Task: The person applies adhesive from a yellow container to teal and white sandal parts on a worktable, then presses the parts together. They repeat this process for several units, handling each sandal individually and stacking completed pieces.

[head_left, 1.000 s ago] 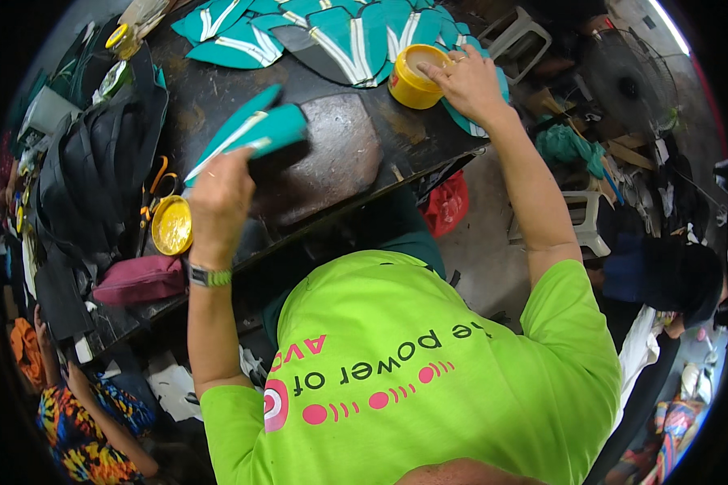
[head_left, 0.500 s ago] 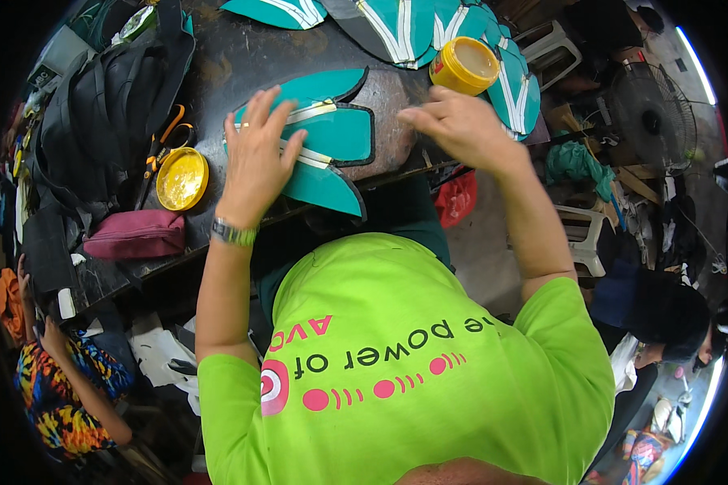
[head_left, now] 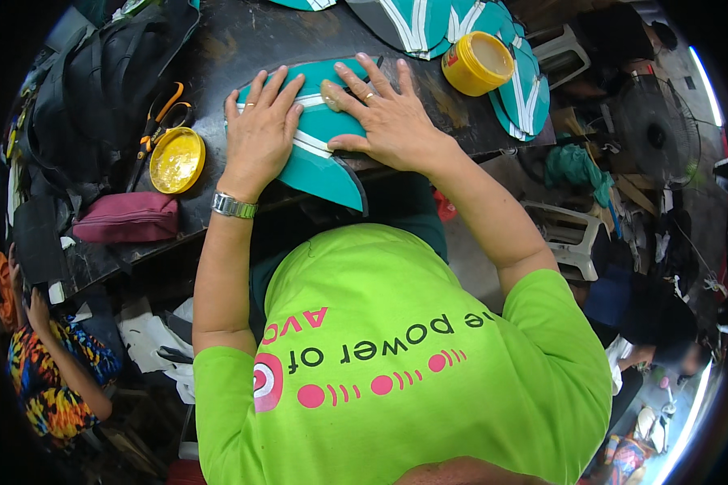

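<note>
My left hand lies flat on the left end of a teal panel with white strips and a dark edging. Spread over the right part of the same panel is my right hand, its fingers apart; yellowish paste coats the tip of one finger. Neither hand grips anything, and both cover much of the panel. Right of my right hand stands an uncapped yellow jar with pale paste inside. Its round yellow lid, smeared with paste, rests left of my left hand.
Orange-handled scissors and a maroon pouch lie on the dark table, near heaped black material. More teal panels are stacked at the back right. White plastic stools and a fan stand at right; other people are nearby.
My right hand has moved left from near the jar onto the teal panel, and its fingers have spread. My left hand still rests on the panel's left end.
</note>
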`<state>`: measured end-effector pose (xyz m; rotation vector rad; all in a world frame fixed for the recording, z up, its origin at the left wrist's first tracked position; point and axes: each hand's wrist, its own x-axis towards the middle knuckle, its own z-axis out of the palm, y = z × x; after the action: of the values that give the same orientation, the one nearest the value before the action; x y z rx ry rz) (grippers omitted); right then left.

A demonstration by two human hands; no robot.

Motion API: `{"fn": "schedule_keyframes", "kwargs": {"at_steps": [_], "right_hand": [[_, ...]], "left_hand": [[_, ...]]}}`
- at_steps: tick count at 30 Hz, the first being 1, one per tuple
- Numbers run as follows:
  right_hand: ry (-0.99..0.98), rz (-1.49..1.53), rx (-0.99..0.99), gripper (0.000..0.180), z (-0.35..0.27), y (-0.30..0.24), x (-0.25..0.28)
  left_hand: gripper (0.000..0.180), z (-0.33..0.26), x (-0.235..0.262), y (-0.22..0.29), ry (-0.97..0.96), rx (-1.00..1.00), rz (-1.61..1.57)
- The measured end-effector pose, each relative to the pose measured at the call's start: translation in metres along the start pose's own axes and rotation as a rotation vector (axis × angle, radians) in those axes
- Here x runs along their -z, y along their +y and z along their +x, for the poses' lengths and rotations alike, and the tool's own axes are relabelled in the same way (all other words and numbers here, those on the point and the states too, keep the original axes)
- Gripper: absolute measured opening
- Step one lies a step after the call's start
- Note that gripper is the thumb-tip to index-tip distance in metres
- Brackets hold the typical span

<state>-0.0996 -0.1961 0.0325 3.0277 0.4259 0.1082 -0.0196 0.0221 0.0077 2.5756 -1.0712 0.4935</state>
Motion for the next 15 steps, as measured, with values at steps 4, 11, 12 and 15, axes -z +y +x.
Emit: {"fn": "schedule_keyframes", "kwargs": {"at_steps": [4,11,12,15], "right_hand": [[0.002,0.029,0.14,0.078,-0.009,0.001,0.003],[-0.08,0.435,0.254,0.059,-0.029,0.006,0.012],[-0.041,0.425,0.173,0.059,-0.03,0.01,0.013],[0.07,0.197,-0.003,0.062,-0.034,0.017,0.011]], "left_hand": [[0.04,0.0,-0.001,-0.001,0.01,-0.002,-0.01],[0.042,0.0,0.0,-0.004,-0.016,-0.004,-0.008],[0.043,0.0,0.001,-0.005,-0.013,-0.011,-0.02],[0.046,0.0,0.003,-0.009,-0.035,-0.026,-0.033]]}}
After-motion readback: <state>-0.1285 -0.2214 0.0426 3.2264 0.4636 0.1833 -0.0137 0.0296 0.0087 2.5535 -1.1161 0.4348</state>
